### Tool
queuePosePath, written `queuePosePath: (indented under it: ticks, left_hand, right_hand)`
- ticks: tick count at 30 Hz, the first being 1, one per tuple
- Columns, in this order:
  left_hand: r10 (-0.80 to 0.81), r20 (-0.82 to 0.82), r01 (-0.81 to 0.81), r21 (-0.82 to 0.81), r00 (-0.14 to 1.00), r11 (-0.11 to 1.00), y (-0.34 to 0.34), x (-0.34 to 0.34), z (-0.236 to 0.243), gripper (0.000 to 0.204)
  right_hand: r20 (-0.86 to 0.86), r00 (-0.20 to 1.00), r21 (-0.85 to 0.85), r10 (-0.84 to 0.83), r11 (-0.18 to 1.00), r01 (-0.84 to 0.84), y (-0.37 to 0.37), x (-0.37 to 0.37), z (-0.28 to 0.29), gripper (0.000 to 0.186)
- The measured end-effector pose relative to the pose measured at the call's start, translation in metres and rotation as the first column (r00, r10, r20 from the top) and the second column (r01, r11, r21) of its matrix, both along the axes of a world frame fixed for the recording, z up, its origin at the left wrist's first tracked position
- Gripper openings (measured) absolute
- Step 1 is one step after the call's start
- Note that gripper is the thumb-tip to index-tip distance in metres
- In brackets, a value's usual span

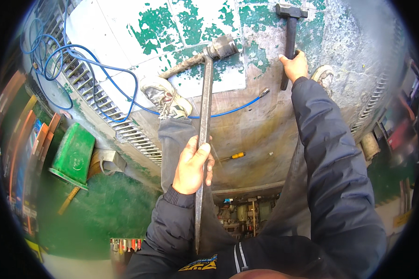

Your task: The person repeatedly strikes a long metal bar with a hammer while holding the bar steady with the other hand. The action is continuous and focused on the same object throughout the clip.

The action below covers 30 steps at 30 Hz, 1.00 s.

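Observation:
My left hand [189,168] is closed round the middle of a long tapered steel bar [205,107], which runs away from me with its thin end close to my jacket. At the bar's far end lies a rusty rod with a thick round socket [222,47]; whether the two are joined I cannot tell. Over to the right, my right hand [295,66] grips the dark handle of a sledgehammer [291,32], its head pointing away from me. On the floor between my legs is a screwdriver [238,155] with a yellow handle.
A blue hose [237,109] crosses the floor past my left shoe [165,96] and coils at far left. Floor gratings [84,81] run along the left and right. A green bin [74,153] lies at left. Machinery [246,214] shows in an opening below me.

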<state>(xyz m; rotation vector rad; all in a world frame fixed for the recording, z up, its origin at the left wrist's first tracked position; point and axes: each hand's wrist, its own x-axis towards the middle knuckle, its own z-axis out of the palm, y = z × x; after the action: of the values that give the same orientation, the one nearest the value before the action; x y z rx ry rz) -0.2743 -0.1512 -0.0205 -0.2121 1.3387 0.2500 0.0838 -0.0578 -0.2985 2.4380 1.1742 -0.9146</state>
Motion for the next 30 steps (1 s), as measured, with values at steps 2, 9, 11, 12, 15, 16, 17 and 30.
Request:
queuePosePath:
  ticks: [2, 9, 11, 12, 15, 16, 17, 30]
  left_hand:
    - [-0.029, 0.001, 0.029, -0.004, 1.000, 1.000, 0.002, 0.001, -0.003, 0.036]
    - [-0.112, -0.012, 0.112, -0.002, 0.994, 0.994, 0.005, 0.010, -0.009, 0.033]
    - [-0.127, -0.041, 0.127, -0.008, 0.991, 0.992, 0.007, 0.010, -0.010, 0.032]
    - [-0.124, -0.032, 0.123, -0.026, 0.992, 0.992, 0.008, 0.010, -0.010, 0.032]
    - [-0.079, -0.022, 0.078, -0.050, 0.997, 0.996, 0.012, 0.007, -0.011, 0.033]
    - [-0.056, -0.003, 0.056, -0.040, 0.998, 0.998, 0.014, 0.004, -0.010, 0.033]
    - [-0.040, 0.011, 0.040, -0.047, 0.999, 0.998, 0.016, 0.001, -0.010, 0.033]
    - [-0.002, 0.063, 0.005, -0.048, 0.998, 0.999, 0.015, -0.018, -0.014, 0.034]
  right_hand:
    - [-0.013, 1.000, -0.014, 0.018, 1.000, -0.018, 0.003, 0.008, -0.014, 0.085]
    - [-0.626, 0.679, -0.326, -0.383, 0.920, 0.218, 0.031, 0.012, -0.009, 0.047]
    - [-0.718, 0.382, -0.385, -0.582, 0.789, 0.480, 0.037, 0.009, 0.011, 0.045]
    - [-0.756, 0.172, -0.451, -0.631, 0.693, 0.563, 0.038, 0.006, 0.024, 0.044]
    - [-0.749, 0.165, -0.474, -0.642, 0.692, 0.545, 0.039, 0.000, 0.072, 0.045]
    - [-0.743, 0.173, -0.494, -0.647, 0.704, 0.510, 0.034, -0.003, 0.091, 0.045]
    - [-0.727, 0.256, -0.469, -0.638, 0.732, 0.494, 0.026, -0.006, 0.113, 0.044]
    - [-0.610, 0.492, -0.475, -0.621, 0.784, 0.401, -0.102, -0.156, 0.216, 0.024]
